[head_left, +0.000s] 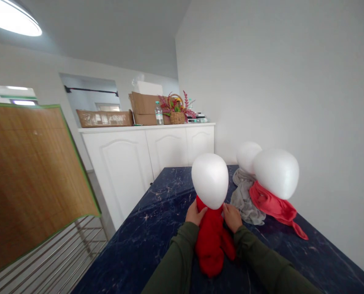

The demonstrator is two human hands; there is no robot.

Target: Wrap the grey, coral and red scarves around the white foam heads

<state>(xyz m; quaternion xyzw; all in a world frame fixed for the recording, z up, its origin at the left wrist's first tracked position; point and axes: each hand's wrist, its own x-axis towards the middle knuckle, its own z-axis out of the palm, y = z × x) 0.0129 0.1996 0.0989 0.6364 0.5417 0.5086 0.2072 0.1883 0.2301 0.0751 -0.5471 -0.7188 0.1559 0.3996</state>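
A smooth white mannequin head (210,179) stands upright on the dark blue marbled table (157,208). Around its neck lies a bright red scarf (211,241), its ends hanging down toward me in front. At the left side of the neck, my left hand (195,214) is closed on the scarf, thumb on the front. My right hand (232,217) pinches the same scarf at the right side of the neck. The back of the neck is hidden from view.
Two more white heads stand to the right, one with a coral scarf (274,202), one with a grey scarf (246,202). A white cabinet (120,171) behind holds cardboard boxes, a bottle (159,114) and a flower basket (177,117). At left is a metal rack (62,249).
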